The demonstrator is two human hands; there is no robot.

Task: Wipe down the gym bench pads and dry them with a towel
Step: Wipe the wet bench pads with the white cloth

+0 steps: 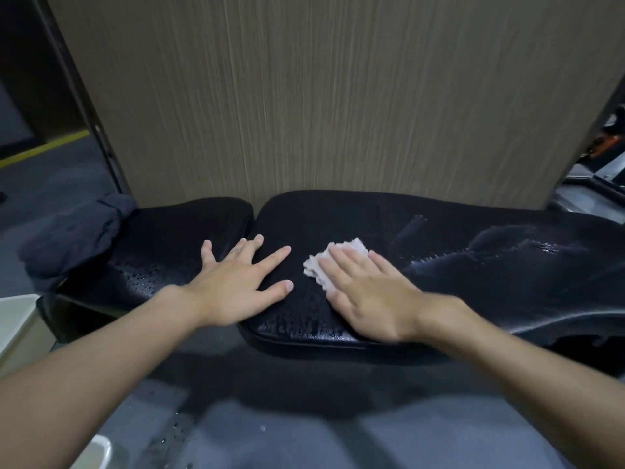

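While we are looking down through the head camera, we are pressing the right grip (368,299) flat, fingers straight and clasping nothing, onto a white wipe (348,248) lying on the long pad (473,265) just right of the gap (255,225) between the two pads. The left grip (236,286) is also lying spread and flat, holding nothing. Its palm is left of the gap on the seat pad (176,238) and its fingers are reaching across the gap. Beads of liquid (297,326) are showing on both pads close to the gap, and well right of the gap the long pad is glistening in streaks. A dark crumpled cloth (74,235), which we are taking for the drying towel, is lying on the seat pad well left of the gap.

We are judging the wiping to be under way and the drying not yet begun. To wipe well, we are aiming for even, flat pressure and overlapping passes working rightward from the gap, rolling over the pad's rounded rim where drops are gathering. Since the wipe is small, we are expecting to refold it once soaked. The bracing grip is covering wet vinyl beside the gap, so that patch is needing its own pass.
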